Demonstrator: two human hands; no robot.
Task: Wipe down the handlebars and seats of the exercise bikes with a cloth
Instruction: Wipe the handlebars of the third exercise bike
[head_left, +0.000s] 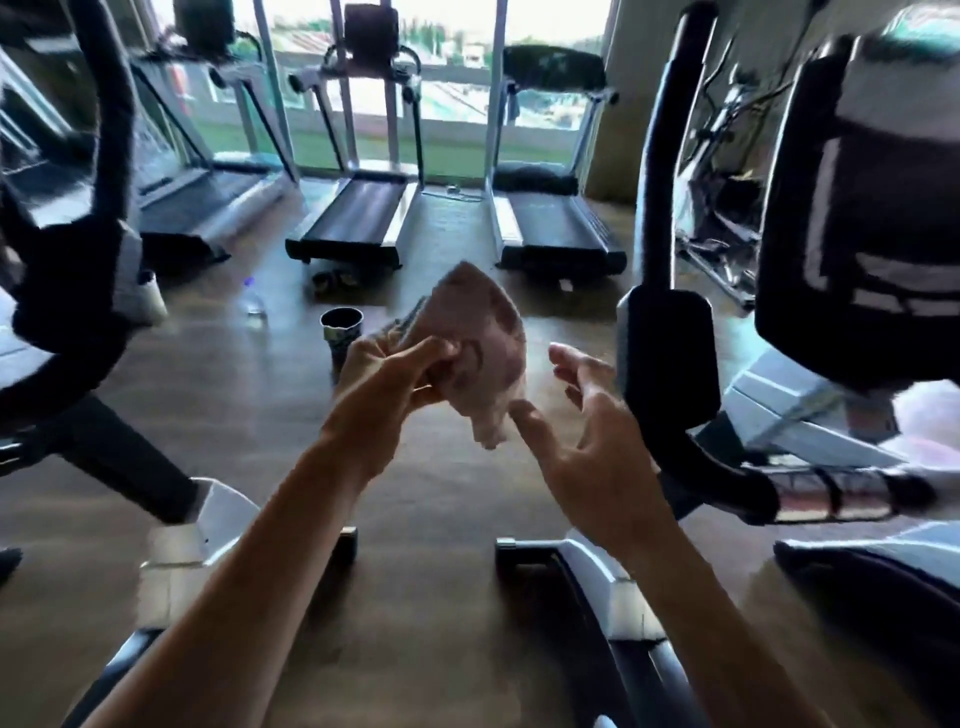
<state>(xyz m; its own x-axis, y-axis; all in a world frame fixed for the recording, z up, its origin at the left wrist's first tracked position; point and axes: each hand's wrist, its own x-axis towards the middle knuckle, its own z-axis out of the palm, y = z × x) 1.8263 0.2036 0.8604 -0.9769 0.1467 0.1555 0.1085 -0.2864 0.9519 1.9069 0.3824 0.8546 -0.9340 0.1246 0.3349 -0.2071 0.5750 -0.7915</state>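
A crumpled pink cloth (480, 353) hangs in mid-air in front of me, pinched by my left hand (395, 379) between thumb and fingers. My right hand (587, 441) is just to the right of the cloth with fingers spread and relaxed; its thumb tip is close to the cloth's lower corner, and I cannot tell if it touches. A black padded handlebar (670, 171) of the exercise bike on my right rises beside that hand. Another bike's black handlebar (111, 109) curves up at the left. No seat is clearly in view.
A dark cup (340, 332) and a clear water bottle (253, 299) stand on the wooden floor ahead. Three treadmills (358, 218) line the windows at the back. The bikes' white base feet (587, 566) lie on either side of my arms.
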